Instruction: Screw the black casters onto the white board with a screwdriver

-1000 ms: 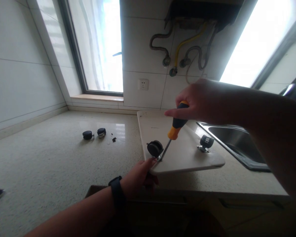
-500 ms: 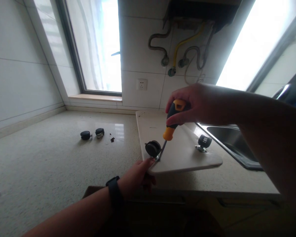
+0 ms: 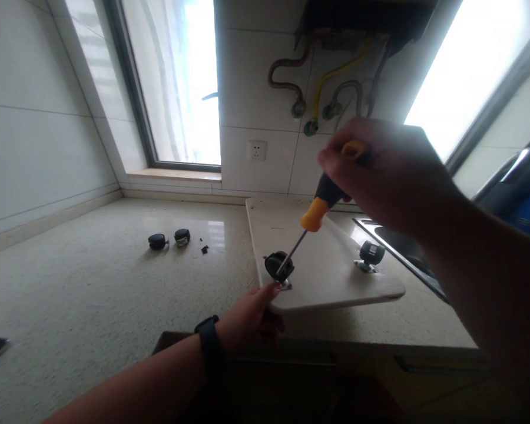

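My right hand [image 3: 366, 159] is closed round the black and yellow handle of a screwdriver [image 3: 315, 213]. The shaft slants down to the left, its tip at the black wheel of a caster [image 3: 277, 265]; whether it touches cannot be made out. That caster stands on its metal plate near the front left corner of a white board [image 3: 318, 271]. With the thumb by the caster plate and the fingers curled under the edge, my left hand [image 3: 256, 312] grips the board's corner. A second caster [image 3: 371, 254] is upright on the board's right side.
Two loose casters [image 3: 156, 241] lie on the speckled countertop [image 3: 92, 294] at left, with small dark screws [image 3: 204, 249] beside them. A steel sink [image 3: 397, 253] borders the board on the right. Pipes and a wall socket [image 3: 257, 151] are behind.
My right hand has lifted up and to the right, taking the screwdriver tip from the caster's plate to its wheel. The caster's wheel has turned somewhat. My left hand keeps its hold.
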The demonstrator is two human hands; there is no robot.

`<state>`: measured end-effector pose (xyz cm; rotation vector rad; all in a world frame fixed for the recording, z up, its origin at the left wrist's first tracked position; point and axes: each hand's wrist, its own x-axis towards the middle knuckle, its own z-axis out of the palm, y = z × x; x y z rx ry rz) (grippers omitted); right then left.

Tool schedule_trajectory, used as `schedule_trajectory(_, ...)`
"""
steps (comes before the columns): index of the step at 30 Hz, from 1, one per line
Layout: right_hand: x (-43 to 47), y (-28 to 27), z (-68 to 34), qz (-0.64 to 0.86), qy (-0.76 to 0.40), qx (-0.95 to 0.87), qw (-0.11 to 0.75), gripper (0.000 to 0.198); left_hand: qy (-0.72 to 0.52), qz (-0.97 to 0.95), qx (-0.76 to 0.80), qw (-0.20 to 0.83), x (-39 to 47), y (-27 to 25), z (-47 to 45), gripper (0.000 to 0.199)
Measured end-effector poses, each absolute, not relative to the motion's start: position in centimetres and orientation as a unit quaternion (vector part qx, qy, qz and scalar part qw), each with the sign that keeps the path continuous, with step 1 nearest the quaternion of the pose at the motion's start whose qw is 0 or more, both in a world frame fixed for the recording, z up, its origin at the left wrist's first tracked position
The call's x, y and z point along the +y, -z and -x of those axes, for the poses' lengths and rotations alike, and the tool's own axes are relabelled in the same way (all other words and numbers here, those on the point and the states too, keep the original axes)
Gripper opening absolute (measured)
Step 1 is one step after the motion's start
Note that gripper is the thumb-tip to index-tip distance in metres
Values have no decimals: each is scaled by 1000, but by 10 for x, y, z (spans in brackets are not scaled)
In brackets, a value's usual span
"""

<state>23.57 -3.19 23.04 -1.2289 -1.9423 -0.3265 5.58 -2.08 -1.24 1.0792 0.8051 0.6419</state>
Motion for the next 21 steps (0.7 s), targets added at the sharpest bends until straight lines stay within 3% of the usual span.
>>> schedule_trajectory(4,-39,-232,-239,507,96,-724,458,8,-287,-496,361,736,-22,10,-55,58)
schedule_trajectory(6,-40,-231,-245,515,57,-716,467,8,-283,-499,363,734,-22,9,-55,58)
schedule_trajectory(8,-39,-225,-252,541,43,-730,415,14,-279,-498,359,738,-21,10,-55,59)
schedule_trajectory(11,-33,-208,-259,531,30,-807,258,27,-274,-491,344,752,-18,15,-56,63)
schedule_trajectory(14,-25,-185,-259,448,-5,-885,127,55,-275,-484,328,763,-15,21,-55,65)
schedule_trajectory(17,-17,-165,-251,399,-77,-911,72,69,-272,-474,306,779,-13,26,-53,68)
schedule_trajectory(21,-6,-152,-240,364,-135,-921,35,60,-259,-466,264,804,-9,29,-52,71)
